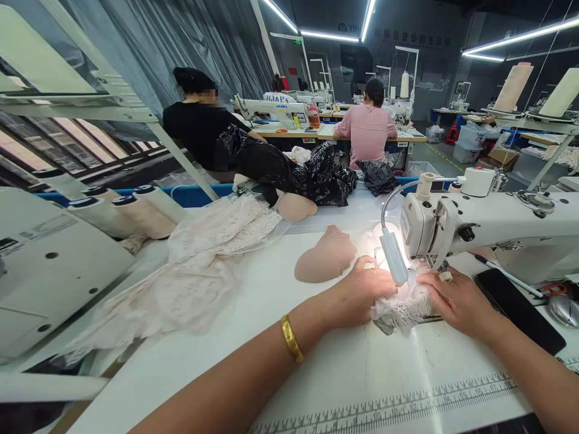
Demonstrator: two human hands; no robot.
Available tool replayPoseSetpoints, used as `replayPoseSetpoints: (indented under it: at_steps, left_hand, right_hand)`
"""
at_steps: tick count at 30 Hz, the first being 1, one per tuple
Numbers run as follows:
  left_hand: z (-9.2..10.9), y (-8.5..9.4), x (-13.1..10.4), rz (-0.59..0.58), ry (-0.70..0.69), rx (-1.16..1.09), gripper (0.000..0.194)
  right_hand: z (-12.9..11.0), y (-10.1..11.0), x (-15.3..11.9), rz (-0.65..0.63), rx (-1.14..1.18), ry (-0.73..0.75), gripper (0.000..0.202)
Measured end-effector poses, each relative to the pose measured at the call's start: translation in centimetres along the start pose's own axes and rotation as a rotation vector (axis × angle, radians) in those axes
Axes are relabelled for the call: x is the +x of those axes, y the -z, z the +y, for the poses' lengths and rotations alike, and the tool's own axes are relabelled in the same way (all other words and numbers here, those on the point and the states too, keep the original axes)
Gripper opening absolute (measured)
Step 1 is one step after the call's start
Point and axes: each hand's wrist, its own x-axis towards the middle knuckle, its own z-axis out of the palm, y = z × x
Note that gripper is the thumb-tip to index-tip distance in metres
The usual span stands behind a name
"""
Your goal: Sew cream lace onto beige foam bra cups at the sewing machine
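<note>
A piece of white lace fabric (407, 310) lies bunched under the head of a white sewing machine (511, 220). From the left, my left hand (368, 292) grips the lace, its fingertips partly behind the small grey lamp (393, 256). My right hand (461, 301) pinches the lace's right edge between thumb and fingers, close to the needle area. The lamp's glare washes out the cloth behind it. A beige bra cup (323, 259) rests on the white table just beyond my left hand.
Lace pieces (203, 271) spread across the table's left side beside thread cones (145, 214). Black plastic bags (312, 175) sit at the back edge. A phone (518, 310) and a mouse (564, 309) lie right. A ruler strip (389, 407) runs along the front. Two people sit beyond.
</note>
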Motion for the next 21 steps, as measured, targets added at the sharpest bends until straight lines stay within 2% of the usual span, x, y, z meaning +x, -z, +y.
replayPoseSetpoints:
  at_steps: [5,8,10,13,15,18,19,21]
  left_hand:
    - [2.1,0.6,-0.1,-0.047,0.21,0.155,0.014]
    - [3.4,0.6,0.2,-0.109,0.326,0.194,0.029]
    - [3.9,0.7,0.3,-0.141,0.358,0.182,0.038]
    - [3.9,0.8,0.0,-0.148,0.324,0.145,0.042]
    - [3.7,0.8,-0.3,-0.103,0.268,0.146,0.04]
    - [3.2,0.4,-0.5,-0.034,0.131,0.14,0.015]
    - [2.9,0.2,-0.5,-0.025,0.085,0.126,0.012]
    - [2.5,-0.2,-0.3,-0.013,0.028,0.101,0.021]
  right_hand:
    - [-1.8,0.2,0.4,-0.13,0.148,0.139,0.022]
    - [-1.9,-0.6,0.5,-0.23,0.102,0.1,0.011]
    - [-1.4,-1.1,0.5,-0.255,0.035,0.055,0.016]
    - [-0.5,-1.1,0.4,-0.238,-0.027,0.016,0.024]
    - [-0.3,-0.5,0.6,-0.225,-0.032,-0.006,0.026]
    - [-0.3,1.1,1.0,-0.214,0.03,-0.046,0.028]
    - [-0.3,1.7,1.1,-0.215,0.067,-0.059,0.028]
    - [-0.1,2.7,1.1,-0.244,0.155,-0.07,0.03]
